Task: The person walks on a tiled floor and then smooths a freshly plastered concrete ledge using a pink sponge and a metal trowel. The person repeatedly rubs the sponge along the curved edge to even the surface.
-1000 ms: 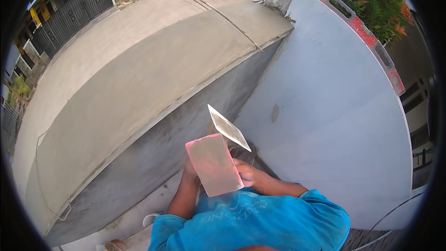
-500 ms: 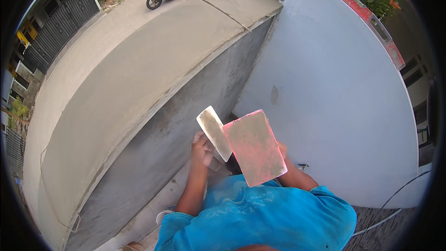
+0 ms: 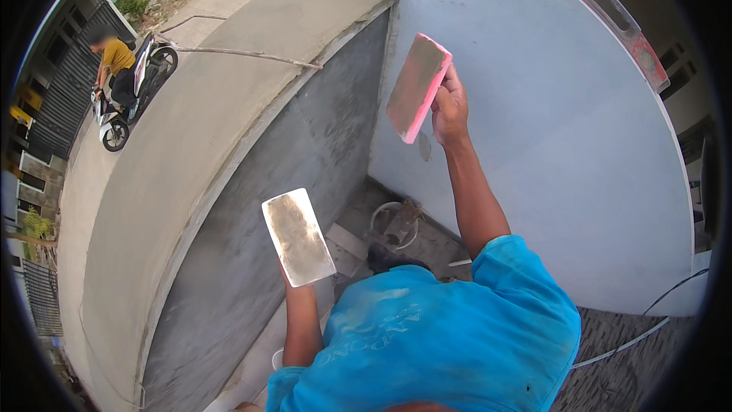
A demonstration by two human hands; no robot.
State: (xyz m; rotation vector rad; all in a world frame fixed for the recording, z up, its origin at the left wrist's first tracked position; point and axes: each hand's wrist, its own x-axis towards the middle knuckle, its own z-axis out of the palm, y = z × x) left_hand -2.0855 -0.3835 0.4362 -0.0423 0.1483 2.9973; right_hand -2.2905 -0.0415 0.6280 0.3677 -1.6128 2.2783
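My right hand point(image 3: 450, 107) is raised and grips a pink rectangular float point(image 3: 415, 88) by its edge, the float's grey, mortar-smeared face tilted next to the white wall point(image 3: 549, 145). Lower down, my left hand point(image 3: 292, 284) holds a flat steel trowel blade point(image 3: 297, 236) upright in front of the grey plastered wall point(image 3: 305, 183). The blade hides most of that hand. Both forearms come out of a blue shirt point(image 3: 427, 336) at the bottom of the view.
A concrete ledge point(image 3: 191, 145) tops the grey wall. A long red level point(image 3: 610, 11) lies along the white wall's top. A bucket point(image 3: 393, 221) stands on the ground in the corner. A person on a motorcycle point(image 3: 126, 84) is on the street, upper left. A cable point(image 3: 640, 328) hangs lower right.
My right hand has lifted the pink float up and to the right, beside the white wall. The trowel in my left hand has come down and to the left. The motorcycle has moved along the street.
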